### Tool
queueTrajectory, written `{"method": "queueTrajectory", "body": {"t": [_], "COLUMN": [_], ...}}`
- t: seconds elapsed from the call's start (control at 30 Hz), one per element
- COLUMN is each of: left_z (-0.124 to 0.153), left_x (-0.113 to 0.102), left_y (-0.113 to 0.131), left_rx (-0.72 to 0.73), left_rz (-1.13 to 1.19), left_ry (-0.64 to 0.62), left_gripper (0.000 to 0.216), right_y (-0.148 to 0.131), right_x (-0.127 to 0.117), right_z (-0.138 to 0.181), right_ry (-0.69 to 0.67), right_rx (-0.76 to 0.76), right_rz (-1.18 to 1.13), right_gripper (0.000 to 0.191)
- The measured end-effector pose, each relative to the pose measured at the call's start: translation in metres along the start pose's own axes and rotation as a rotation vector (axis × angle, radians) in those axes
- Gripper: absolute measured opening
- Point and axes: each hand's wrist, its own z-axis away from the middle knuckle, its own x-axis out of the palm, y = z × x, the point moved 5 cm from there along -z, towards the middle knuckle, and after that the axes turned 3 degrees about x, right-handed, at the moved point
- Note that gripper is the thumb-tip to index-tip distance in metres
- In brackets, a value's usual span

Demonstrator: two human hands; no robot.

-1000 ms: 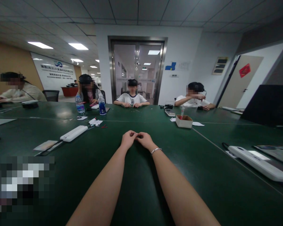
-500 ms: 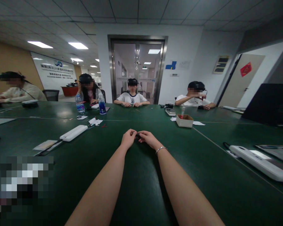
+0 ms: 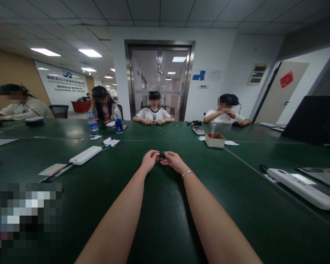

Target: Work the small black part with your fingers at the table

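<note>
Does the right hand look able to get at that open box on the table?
Probably, with some reaching: nothing seems to stand between the right hand and the open box. But that hand grips a small dark object, which may hinder grasping.

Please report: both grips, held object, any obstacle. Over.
Right grip holding small dark object. Left grip at its other end, hold unclear. Open box apart, ahead right.

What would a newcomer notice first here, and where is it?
First would probably be the left hand and right hand over the middle of the green table, with a small dark object between them. The silver bracelet on the right wrist and, beyond the table, the glass double doors would likely follow.
</note>
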Motion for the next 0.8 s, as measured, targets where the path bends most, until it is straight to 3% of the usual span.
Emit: {"method": "queueTrajectory", "body": {"t": [0.13, 0.33, 0.57, 0.8], "left_z": [0.001, -0.001, 0.003, 0.009], "left_x": [0.003, -0.001, -0.006, -0.009], "left_y": [0.002, -0.004, 0.002, 0.012], "left_rx": [0.0, -0.029, 0.02, -0.031], "left_rz": [0.016, -0.098, -0.382, -0.475], "left_ry": [-0.055, -0.002, 0.034, 0.029], "left_gripper": [0.022, 0.02, 0.043, 0.055], "right_y": [0.0, 0.0, -0.001, -0.002], "right_x": [-0.003, -0.004, -0.004, -0.003], "right_z": [-0.001, 0.0, 0.001, 0.002], "right_ry": [0.004, -0.022, -0.029, -0.06], "right_rx": [-0.018, -0.066, -0.054, -0.049], "right_rz": [-0.036, -0.028, -0.05, -0.071], "right_gripper": [0.012, 0.027, 0.027, 0.026]}}
